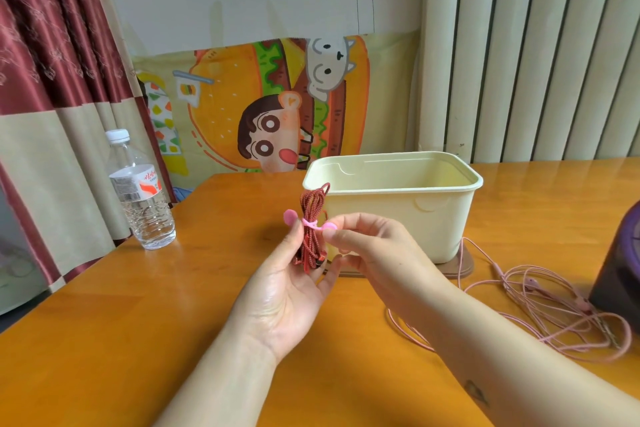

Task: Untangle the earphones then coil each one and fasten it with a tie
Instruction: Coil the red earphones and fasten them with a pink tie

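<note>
Red earphones: coiled, frame centre, gripped in my left hand. Tie: pink, round the coil, end pinched by my right hand. Pink earphones: loose on table, lower right.

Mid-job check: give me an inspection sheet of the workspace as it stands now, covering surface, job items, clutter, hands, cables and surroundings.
Surface: glossy orange wooden table.
Job's things: red earphones coiled into a bundle and held above the table, with a pink tie wrapped round the middle; pink earphones lie uncoiled on the table at right.
Clutter: water bottle at left; open cream tub standing on a brown lid; dark purple object at the right edge.
Grippers: left hand holds the bundle's lower half; right hand pinches one end of the tie.
Cables: the pink earphones' cord lies in loose loops, one strand running beside the tub.
Surroundings: maroon curtain, cartoon cloth, pale ribbed panels behind.
</note>
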`<state>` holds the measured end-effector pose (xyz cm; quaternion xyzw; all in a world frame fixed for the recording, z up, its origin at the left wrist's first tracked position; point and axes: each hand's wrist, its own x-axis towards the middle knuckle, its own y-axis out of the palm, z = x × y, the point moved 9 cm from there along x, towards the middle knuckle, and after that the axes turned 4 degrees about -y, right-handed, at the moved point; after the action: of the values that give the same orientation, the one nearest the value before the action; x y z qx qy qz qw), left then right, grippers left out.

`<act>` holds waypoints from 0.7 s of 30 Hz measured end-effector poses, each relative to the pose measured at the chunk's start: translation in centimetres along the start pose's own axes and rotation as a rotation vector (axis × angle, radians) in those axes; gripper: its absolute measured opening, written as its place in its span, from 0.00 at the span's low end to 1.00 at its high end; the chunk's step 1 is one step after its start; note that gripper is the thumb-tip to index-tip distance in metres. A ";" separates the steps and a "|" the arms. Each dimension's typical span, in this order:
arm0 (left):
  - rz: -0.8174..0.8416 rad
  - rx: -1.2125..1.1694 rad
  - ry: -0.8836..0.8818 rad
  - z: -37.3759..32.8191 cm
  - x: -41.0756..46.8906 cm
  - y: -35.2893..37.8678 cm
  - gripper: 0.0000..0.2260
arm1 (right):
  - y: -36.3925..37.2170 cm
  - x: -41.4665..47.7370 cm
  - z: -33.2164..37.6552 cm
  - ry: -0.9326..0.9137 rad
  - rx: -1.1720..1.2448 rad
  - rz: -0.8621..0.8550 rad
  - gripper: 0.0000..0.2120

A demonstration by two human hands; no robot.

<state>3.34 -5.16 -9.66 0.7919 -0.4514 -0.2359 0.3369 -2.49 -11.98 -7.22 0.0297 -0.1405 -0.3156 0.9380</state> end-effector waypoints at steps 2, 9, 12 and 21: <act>0.010 -0.013 -0.013 0.1 0.0 0.0 0.10 | 0.3 0.0 -0.2 0.027 0.004 0.048 0.06; 0.052 0.015 -0.095 0.3 0.3 -0.4 0.08 | 0.4 -0.1 0.4 -0.056 -0.107 0.088 0.03; 0.095 0.035 -0.158 0.9 0.1 -0.2 0.08 | 0.5 -0.2 0.6 -0.092 -0.106 0.112 0.03; 0.181 0.006 -0.266 1.9 -0.1 -0.2 0.12 | 1.2 -0.8 1.9 -0.047 -0.118 0.290 0.02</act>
<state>2.15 -5.64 -11.07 0.7108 -0.5621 -0.3061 0.2918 -2.89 -10.48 -5.39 -0.0536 -0.1463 -0.1853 0.9702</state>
